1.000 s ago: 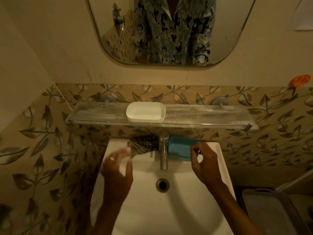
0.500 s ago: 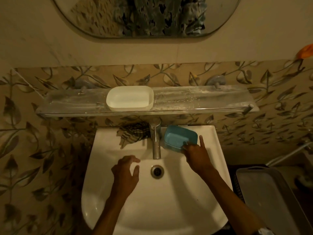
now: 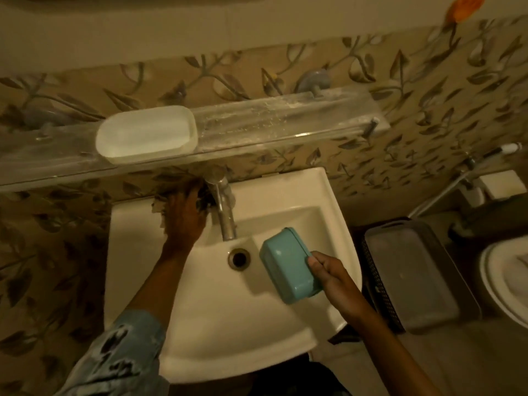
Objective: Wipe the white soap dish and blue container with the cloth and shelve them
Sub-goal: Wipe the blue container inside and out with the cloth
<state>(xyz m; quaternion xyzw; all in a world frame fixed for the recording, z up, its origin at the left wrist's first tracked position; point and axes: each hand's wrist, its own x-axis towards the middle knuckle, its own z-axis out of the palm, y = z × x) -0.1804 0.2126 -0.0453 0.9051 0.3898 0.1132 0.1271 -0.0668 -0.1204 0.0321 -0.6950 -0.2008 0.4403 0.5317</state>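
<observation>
The cloth [image 3: 168, 197] is largely hidden beneath the left hand [image 3: 183, 217] and the shelf [image 3: 285, 121] edge, so whether those fingers have closed on it cannot be determined. The right hand [image 3: 333, 277] grips the blue container [image 3: 288, 265] by its near right side above the sink [image 3: 285, 195] basin, tilted, long axis running near-to-far. The white soap dish [image 3: 145, 134] sits on the shelf, lengthwise along it.
</observation>
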